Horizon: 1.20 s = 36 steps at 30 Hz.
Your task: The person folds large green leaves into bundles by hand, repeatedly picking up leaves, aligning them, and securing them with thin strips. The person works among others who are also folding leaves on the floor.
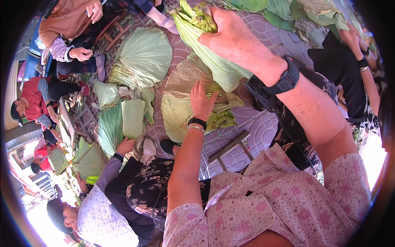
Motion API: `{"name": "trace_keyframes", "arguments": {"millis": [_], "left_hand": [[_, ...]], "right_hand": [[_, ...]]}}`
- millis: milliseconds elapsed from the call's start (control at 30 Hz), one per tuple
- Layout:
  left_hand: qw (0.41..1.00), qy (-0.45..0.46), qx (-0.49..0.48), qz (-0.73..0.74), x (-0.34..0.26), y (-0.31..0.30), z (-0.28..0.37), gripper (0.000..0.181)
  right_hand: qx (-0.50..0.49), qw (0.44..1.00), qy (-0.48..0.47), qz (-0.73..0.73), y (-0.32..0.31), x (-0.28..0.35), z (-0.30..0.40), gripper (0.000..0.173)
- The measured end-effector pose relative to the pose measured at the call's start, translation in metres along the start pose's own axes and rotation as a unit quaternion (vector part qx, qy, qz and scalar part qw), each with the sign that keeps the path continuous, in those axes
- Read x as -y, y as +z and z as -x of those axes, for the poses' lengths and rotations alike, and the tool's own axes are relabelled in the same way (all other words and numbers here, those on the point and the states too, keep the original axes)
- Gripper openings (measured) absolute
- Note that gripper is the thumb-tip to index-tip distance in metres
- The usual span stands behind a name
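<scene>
My right hand [228,41] is raised at the upper middle, closed around a folded bundle of large green leaves [197,43], whose thick pale stem ends stick out at the top. Below and to the left, my left hand [202,100] rests with fingers spread on a fan-shaped pile of drying leaves [177,102], brown above and yellow-green below. The pile lies on the paved ground in front of me, its cut stems towards the right. A broad stack of pale green leaves [148,55] is spread on the ground further left.
A low wooden stool [230,148] stands near my knees. Co-workers sit along the left, one holding a leaf bundle [133,119] close to my left side; another person's arms [367,71] reach in at the right. More big leaves [280,15] lie at the upper right on the patterned paving [262,129].
</scene>
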<state>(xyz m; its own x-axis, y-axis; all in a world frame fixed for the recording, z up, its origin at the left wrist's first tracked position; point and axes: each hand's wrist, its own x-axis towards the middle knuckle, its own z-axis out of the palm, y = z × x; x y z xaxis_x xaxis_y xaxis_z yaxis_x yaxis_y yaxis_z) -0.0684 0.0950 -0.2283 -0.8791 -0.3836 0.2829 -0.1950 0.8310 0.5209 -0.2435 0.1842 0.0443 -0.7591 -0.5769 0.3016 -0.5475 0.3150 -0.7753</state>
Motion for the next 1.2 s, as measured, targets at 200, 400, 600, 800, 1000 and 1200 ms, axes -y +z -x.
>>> {"name": "trace_keyframes", "arguments": {"millis": [200, 400, 600, 800, 1000, 1200], "left_hand": [[0.902, -0.372, -0.142, 0.165, 0.101, 0.016, 0.022, 0.046], [0.865, -0.501, 0.025, 0.036, 0.177, 0.005, 0.017, 0.034], [0.847, -0.531, 0.017, -0.028, 0.129, 0.002, -0.016, 0.036], [0.870, -0.491, 0.039, -0.033, 0.140, 0.008, -0.010, 0.029], [0.879, -0.473, -0.057, 0.005, 0.137, 0.008, -0.010, 0.030], [0.753, -0.541, -0.221, 0.303, 0.114, -0.001, -0.009, 0.017]], "right_hand": [[0.017, 0.999, 0.028, -0.018, 0.000, 0.004, 0.004, 0.029], [0.028, 0.998, 0.020, -0.050, 0.003, 0.007, 0.006, 0.028], [0.047, 0.998, 0.024, -0.029, 0.001, 0.002, 0.009, 0.034], [0.088, 0.993, 0.068, -0.041, -0.002, 0.010, 0.014, 0.038], [0.088, 0.993, 0.061, -0.040, 0.002, 0.009, 0.016, 0.037], [0.030, 0.997, 0.019, -0.062, 0.010, -0.001, 0.017, 0.030]]}}
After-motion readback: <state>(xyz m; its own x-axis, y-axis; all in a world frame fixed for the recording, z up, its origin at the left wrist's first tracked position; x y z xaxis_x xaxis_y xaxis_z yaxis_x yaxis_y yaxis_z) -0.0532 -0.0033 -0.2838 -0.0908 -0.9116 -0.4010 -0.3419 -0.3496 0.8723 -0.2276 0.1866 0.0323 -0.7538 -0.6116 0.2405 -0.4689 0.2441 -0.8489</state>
